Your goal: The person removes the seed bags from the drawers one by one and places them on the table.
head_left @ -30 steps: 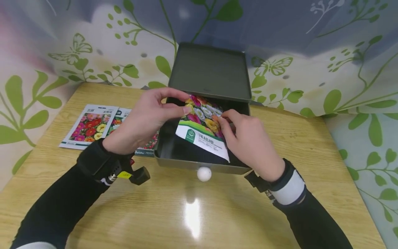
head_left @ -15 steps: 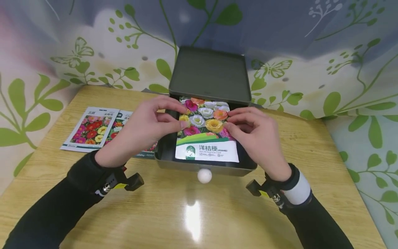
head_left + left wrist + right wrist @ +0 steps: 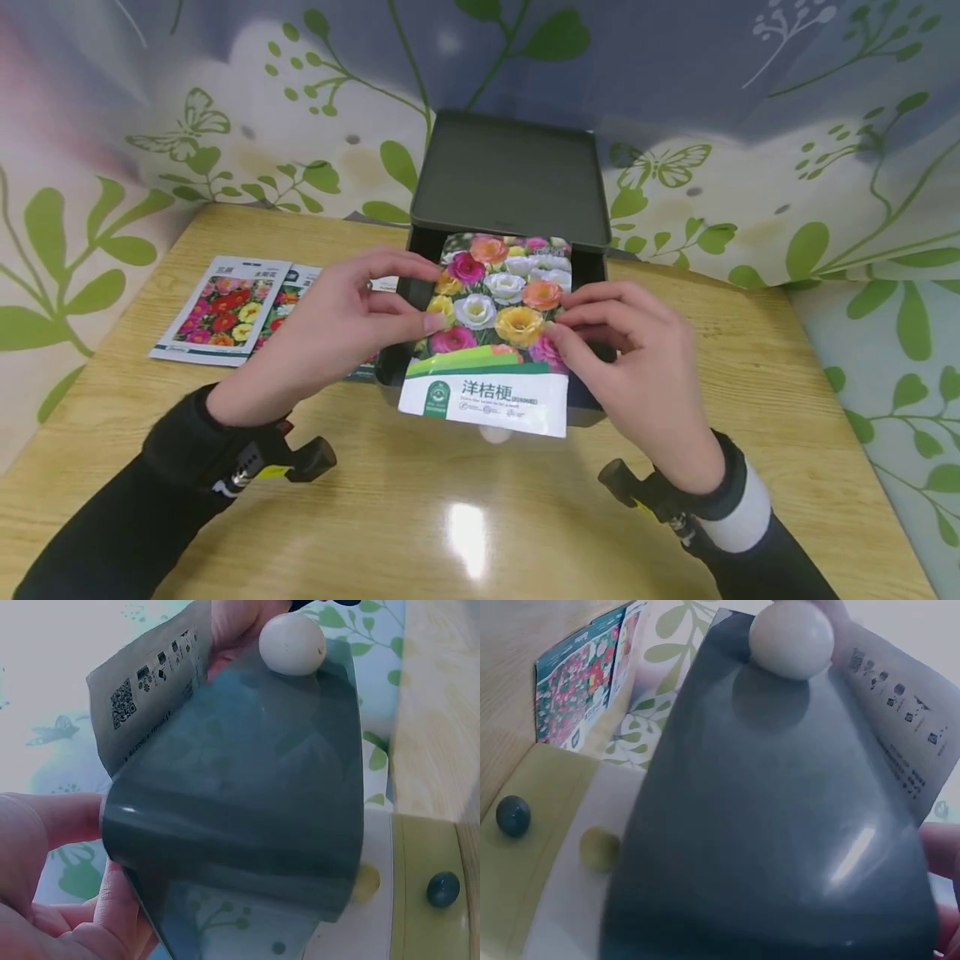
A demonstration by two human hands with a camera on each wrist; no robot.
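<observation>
Both hands hold a seed packet [image 3: 504, 321] printed with pink, white, orange and yellow flowers. My left hand [image 3: 318, 321] pinches its left edge between thumb and fingers. At the right edge, my right hand [image 3: 637, 367] pinches it the same way. The packet slopes above a pulled-out dark grey drawer [image 3: 392, 367], its lower white end jutting past the drawer's front. Below that end peeks a white round knob [image 3: 495, 434], seen fully in the left wrist view. The packet's grey back [image 3: 907, 712], with printed symbols, faces the right wrist camera.
Flower seed packets [image 3: 217, 312] lie at the left on the wooden table [image 3: 375, 533], partly behind my left forearm. The drawer unit's dark top [image 3: 513, 175] stands behind. Under the grey drawer are a white drawer with a yellow knob [image 3: 367, 883] and a yellow-green drawer [image 3: 427, 937].
The packet went from slanted inside the drawer to square with it. It has since risen and come toward me, its lower end now over the drawer front. Both hands moved with it.
</observation>
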